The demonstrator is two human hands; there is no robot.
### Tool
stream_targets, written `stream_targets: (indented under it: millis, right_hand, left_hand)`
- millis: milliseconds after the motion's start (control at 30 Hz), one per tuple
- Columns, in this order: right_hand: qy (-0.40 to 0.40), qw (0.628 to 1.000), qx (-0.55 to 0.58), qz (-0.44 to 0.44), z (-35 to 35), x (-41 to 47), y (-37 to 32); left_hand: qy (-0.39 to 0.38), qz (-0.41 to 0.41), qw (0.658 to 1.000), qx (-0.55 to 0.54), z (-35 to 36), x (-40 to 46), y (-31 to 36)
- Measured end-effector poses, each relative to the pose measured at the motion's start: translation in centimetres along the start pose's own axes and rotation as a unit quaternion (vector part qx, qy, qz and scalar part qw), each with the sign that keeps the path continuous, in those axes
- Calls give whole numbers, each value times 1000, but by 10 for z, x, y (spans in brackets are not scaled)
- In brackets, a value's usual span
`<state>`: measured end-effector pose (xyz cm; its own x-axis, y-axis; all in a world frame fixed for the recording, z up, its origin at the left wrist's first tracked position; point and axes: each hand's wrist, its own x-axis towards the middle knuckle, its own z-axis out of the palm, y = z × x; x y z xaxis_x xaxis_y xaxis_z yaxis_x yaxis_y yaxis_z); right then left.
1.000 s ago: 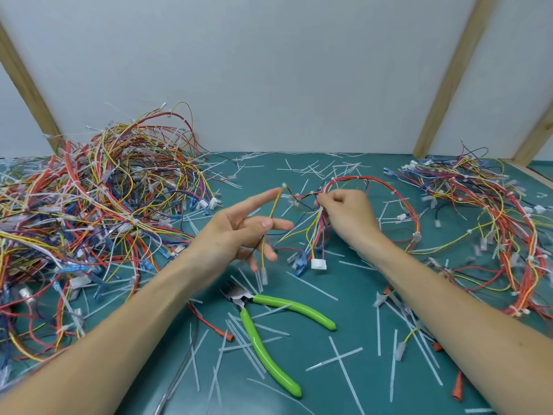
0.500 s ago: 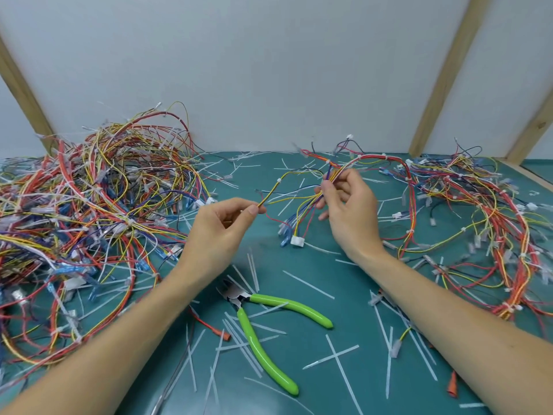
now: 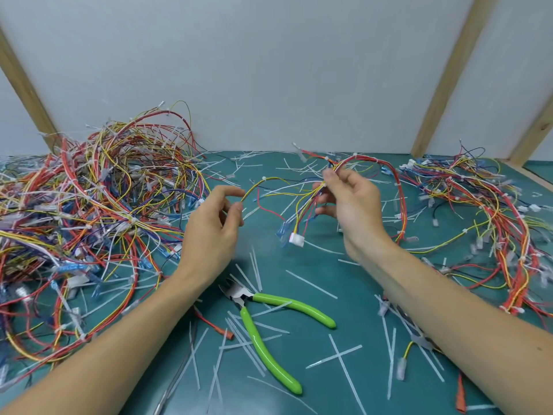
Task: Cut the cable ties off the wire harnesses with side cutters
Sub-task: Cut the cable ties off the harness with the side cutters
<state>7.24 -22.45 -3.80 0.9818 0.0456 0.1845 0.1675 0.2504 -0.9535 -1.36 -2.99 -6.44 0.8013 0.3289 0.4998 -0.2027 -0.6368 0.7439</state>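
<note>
While both hands are raised over the green mat point(image 3: 344, 283), the right hand point(image 3: 353, 211) grips a wire harness point(image 3: 308, 196) between thumb and fingers at its bundled middle, and the left hand point(image 3: 212, 226) pinches the end of one yellow wire point(image 3: 254, 187) branching from that same harness between thumb and forefinger. From the right hand's grip a red-and-yellow loop point(image 3: 401, 199) arcs away and down to the mat, and loose leads hang below, ending in a white connector point(image 3: 296, 238) and blue terminals point(image 3: 281, 233) just above the mat. A small white cable tie point(image 3: 264, 178) sits on the yellow wire between the two hands. Green-handled side cutters point(image 3: 260, 322) lie untouched on the mat nearer the person than both hands, handles spread, the jaws pointing toward the left wrist. Cut white tie strips point(image 3: 311, 284) are scattered around the cutters. Left of the cutters, a large tangled pile of harnesses point(image 3: 89, 211) covers the mat up to the white wall point(image 3: 269, 70); right of the cutters, a smaller heap of harnesses point(image 3: 490, 223) lies beyond the right forearm
</note>
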Motion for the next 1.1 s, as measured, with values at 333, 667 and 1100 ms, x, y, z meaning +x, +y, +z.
stream_targets:
  millis: [333,667,1100]
  right_hand:
    - [-44,997,25,56,5,-12,15]
    - [-106,980,-119,-123,11,-30,23]
    - [-153,930,-244,-228,9,-35,25]
  left_hand:
    - [-1,59,996,72,-4,-2,9]
    - [38,210,959,185,-3,-5,17]
    - [-8,145,985,92,0,-11,18]
